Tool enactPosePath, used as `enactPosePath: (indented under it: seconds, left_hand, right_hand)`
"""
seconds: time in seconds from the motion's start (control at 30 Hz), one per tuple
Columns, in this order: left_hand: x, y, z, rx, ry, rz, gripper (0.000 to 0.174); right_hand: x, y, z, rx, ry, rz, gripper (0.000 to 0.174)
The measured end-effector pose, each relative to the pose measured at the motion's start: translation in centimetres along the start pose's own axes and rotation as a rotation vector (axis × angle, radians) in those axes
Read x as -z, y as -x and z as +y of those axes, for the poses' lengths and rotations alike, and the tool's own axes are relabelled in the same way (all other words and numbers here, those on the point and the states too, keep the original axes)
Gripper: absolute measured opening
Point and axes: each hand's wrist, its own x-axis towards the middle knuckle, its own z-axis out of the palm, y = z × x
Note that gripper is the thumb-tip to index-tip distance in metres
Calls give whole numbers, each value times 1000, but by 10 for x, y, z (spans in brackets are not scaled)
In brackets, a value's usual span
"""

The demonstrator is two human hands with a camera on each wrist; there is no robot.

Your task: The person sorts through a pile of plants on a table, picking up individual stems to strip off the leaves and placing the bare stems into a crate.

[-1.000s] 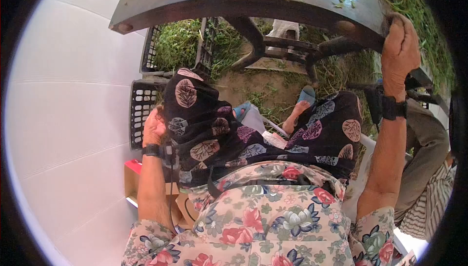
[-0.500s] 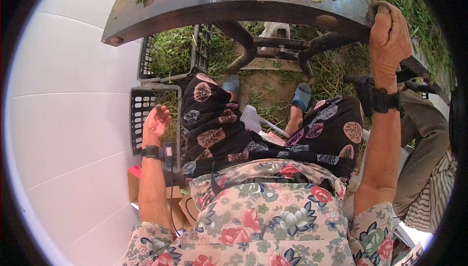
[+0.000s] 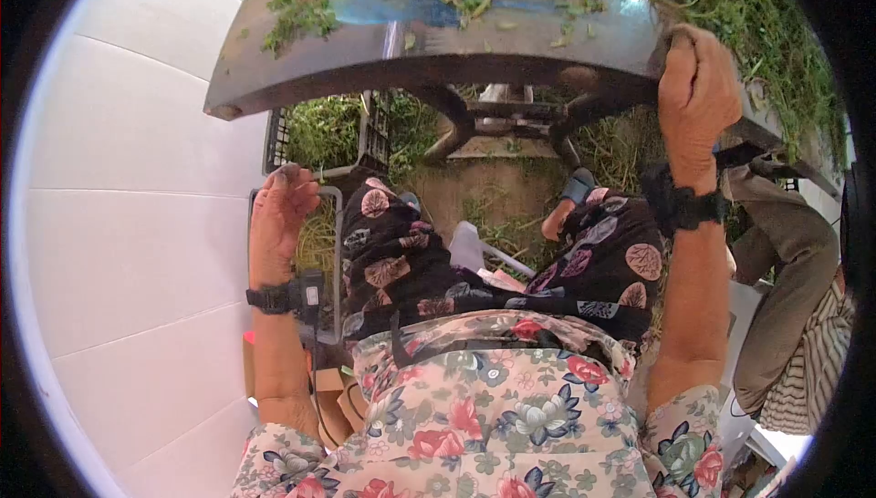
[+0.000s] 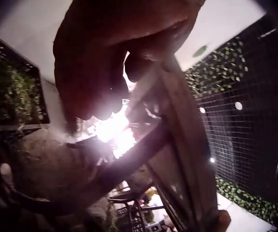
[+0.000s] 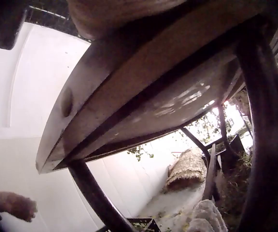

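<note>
The right hand (image 3: 698,101) grips the near edge of a dark table (image 3: 438,69) at its right side, with the fingers bent at the rim. In the right wrist view, part of that hand (image 5: 119,17) lies over the table edge (image 5: 124,72); its fingertips are hidden. Above a grey-rimmed crate (image 3: 338,252), the left hand (image 3: 281,220) hangs in the air with loosely bent fingers, holding nothing. The left wrist view shows this hand (image 4: 114,48) dark against a bright glare. Cut greens (image 3: 310,10) lie on the tabletop.
Another black crate (image 3: 321,133) of greens stands under the table's left side. A white wall (image 3: 137,224) runs along the left. More greens (image 3: 766,33) pile up at the right, near another person's trousered leg (image 3: 780,243). Table legs (image 3: 452,124) and littered stems cover the floor.
The left hand has risen from beside the knee to above the crate, closer to the table. The right hand has kept to the table edge while the table has shifted lower in the head view.
</note>
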Motion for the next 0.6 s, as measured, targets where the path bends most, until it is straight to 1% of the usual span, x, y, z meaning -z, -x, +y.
enactPosePath:
  seconds: [0.1,0.13,0.2,0.23,0.33,0.43,0.57,0.6]
  left_hand:
    - [-50,11,42,-96,-36,-170,25]
    - [-66,12,50,-140,-23,-228,25]
    - [-95,17,63,-175,-98,-291,25]
    - [-106,18,67,-194,-135,-322,26]
    - [-135,26,68,-169,-142,-377,27]
    - [-150,19,74,-222,-110,-510,27]
    - [-173,4,94,-281,-87,-468,25]
    - [-182,-1,97,-313,-49,-483,24]
  right_hand:
    - [4,-4,-4,-22,-45,13,10]
    - [2,-3,-5,-24,-61,36,9]
    - [4,-3,-8,-33,-66,21,8]
    - [4,-5,-10,-36,-68,15,8]
    - [7,-5,-10,-14,-61,24,7]
    - [9,-10,-13,-25,-115,-21,7]
    - [10,-14,-20,-62,-161,-85,8]
    - [12,-14,-19,-80,-165,-104,9]
